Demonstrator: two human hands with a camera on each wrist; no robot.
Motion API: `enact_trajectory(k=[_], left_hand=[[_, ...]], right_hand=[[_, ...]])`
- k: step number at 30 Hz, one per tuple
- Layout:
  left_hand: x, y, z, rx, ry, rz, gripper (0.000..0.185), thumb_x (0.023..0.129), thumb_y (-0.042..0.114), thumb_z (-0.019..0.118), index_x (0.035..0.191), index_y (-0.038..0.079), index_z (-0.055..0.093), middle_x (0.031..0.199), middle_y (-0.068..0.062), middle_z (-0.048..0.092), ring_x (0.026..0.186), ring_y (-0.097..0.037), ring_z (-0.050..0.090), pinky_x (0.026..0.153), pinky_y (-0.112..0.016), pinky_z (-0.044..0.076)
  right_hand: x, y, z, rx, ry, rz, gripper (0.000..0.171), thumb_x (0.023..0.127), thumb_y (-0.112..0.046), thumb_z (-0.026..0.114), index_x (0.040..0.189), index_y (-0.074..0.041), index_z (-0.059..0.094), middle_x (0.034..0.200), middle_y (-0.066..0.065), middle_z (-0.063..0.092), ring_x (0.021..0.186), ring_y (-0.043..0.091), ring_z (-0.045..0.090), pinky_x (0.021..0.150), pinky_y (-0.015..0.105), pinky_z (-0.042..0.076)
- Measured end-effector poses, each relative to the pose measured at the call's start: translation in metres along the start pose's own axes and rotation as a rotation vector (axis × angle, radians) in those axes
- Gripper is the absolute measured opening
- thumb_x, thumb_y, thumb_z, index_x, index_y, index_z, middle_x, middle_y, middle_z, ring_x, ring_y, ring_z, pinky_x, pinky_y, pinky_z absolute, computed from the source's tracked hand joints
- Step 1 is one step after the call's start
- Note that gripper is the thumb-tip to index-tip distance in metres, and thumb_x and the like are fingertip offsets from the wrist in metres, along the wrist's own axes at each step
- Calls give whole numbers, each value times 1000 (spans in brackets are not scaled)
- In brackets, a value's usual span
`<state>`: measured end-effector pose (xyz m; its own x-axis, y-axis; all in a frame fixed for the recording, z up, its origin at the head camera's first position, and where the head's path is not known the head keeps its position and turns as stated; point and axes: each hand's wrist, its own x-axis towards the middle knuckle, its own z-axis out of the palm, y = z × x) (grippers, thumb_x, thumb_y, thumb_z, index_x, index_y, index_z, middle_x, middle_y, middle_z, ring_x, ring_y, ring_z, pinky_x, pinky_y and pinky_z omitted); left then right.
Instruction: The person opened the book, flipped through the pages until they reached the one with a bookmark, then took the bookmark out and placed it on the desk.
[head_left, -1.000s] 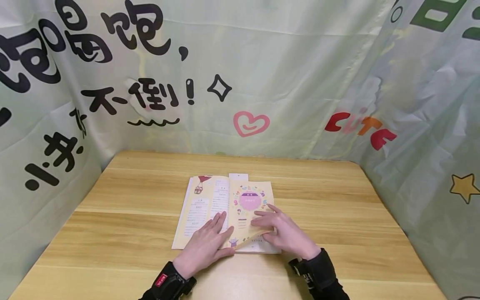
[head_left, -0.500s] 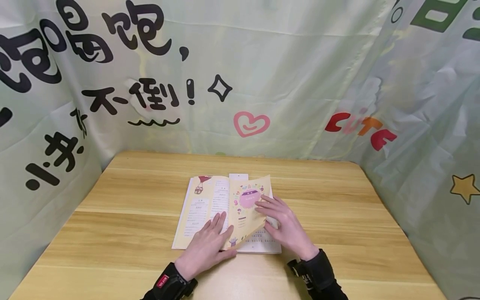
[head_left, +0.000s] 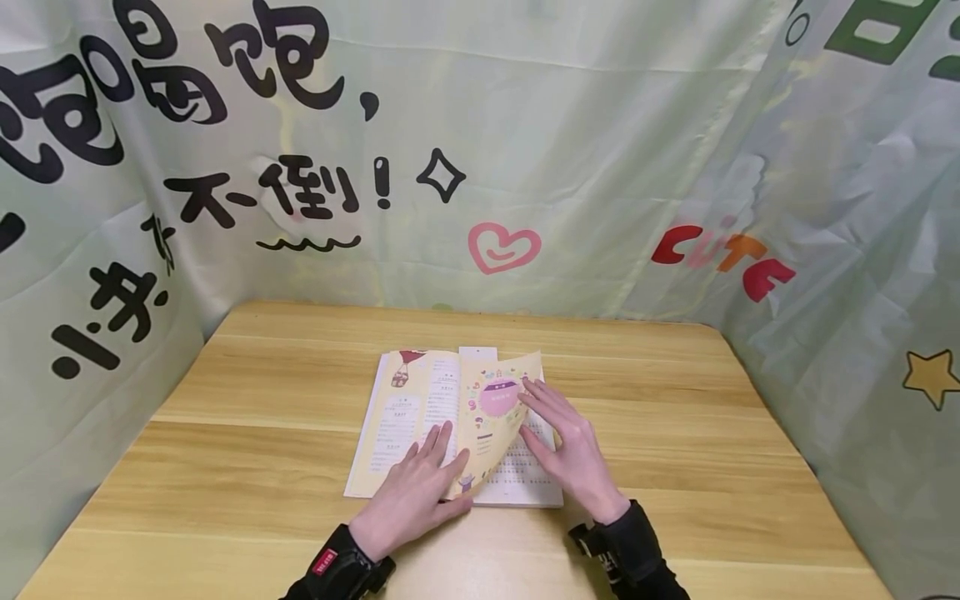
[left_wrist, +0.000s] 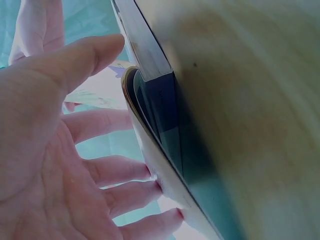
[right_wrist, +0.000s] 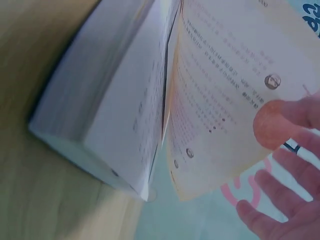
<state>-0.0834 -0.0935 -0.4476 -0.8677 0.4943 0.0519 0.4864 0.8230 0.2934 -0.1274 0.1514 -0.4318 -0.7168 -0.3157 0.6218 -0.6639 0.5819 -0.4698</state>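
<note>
A thick paperback book [head_left: 397, 425] lies spread on the table, its left page showing text and a balloon drawing. My left hand [head_left: 411, 504] rests on the lower left page by the fold, fingers stretched out. In the left wrist view, these fingertips press the bent-over cover side beside the book's spine [left_wrist: 165, 102]. My right hand [head_left: 576, 458] pinches the outer edge of a cream leaf [head_left: 486, 437] with a pink round picture. That leaf is lifted and curved, baring a text page [head_left: 517, 479] below. In the right wrist view, the thumb [right_wrist: 275, 124] lies against the leaf's printed underside.
A white card-like strip [head_left: 477, 353] sticks out past the book's top edge. The wooden table [head_left: 675, 400] extends around the book on every side. A pale printed cloth [head_left: 570, 150] hangs behind the table and along both sides.
The right hand has lifted the leaf's lower right corner and curled it leftward, uncovering more of the text page below. The left hand has stayed nearly still.
</note>
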Motion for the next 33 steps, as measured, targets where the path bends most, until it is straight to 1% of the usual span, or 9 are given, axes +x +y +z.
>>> enact_trajectory(k=[9,13,16,20,23,25,28,30,33], left_hand=[[1,0,2,13,44,0,54,95,37,64,139,5,60,157,-32,37,144,-47,41,108,-63,46],[2,1,3,25,57,1,53,95,35,64,138,5,60,156,-31,38,144,-47,42,108,-63,47],[2,1,3,36,68,2,51,96,35,62,138,6,61,156,-30,39,144,-46,42,109,-63,46],[3,1,4,49,88,12,51,96,33,62,138,5,60,156,-30,40,143,-47,42,108,-63,47],[3,1,4,52,96,14,54,96,33,62,141,5,57,156,-29,40,143,-46,42,108,-62,47],[4,1,4,42,100,7,59,96,33,61,146,4,51,157,-28,39,144,-45,42,109,-62,46],[5,2,3,30,118,-6,69,97,33,59,154,3,38,158,-25,40,144,-43,42,110,-62,46],[5,2,3,18,145,-11,74,96,33,60,157,1,31,157,-24,41,143,-42,44,108,-62,47],[4,2,3,5,192,-11,78,96,32,62,158,0,26,160,-19,40,142,-41,46,107,-60,49]], right_hand=[[-2,-5,12,91,101,168,56,84,-1,77,137,2,59,144,31,53,133,43,53,107,55,46],[-3,-9,17,212,86,272,64,87,0,74,146,6,47,153,31,42,140,42,46,108,51,46],[-3,-11,19,314,56,329,67,92,-1,69,151,6,38,157,29,37,142,41,44,108,46,46],[-1,-13,21,408,24,326,62,98,-3,62,153,6,34,156,29,39,140,41,46,109,44,45],[1,-14,23,470,-3,322,60,101,-4,57,155,5,31,158,29,36,142,40,44,111,43,43],[2,-15,24,501,-26,333,60,102,-5,55,156,3,29,160,27,33,144,39,42,112,43,42],[4,-17,26,533,-71,345,60,104,-6,51,157,1,26,163,23,29,146,37,39,114,43,39],[5,-18,29,547,-103,339,59,104,-7,50,158,0,26,164,22,28,147,37,39,115,43,39],[8,-20,34,559,-156,328,58,105,-6,48,158,-1,25,164,21,28,147,38,38,116,45,38]])
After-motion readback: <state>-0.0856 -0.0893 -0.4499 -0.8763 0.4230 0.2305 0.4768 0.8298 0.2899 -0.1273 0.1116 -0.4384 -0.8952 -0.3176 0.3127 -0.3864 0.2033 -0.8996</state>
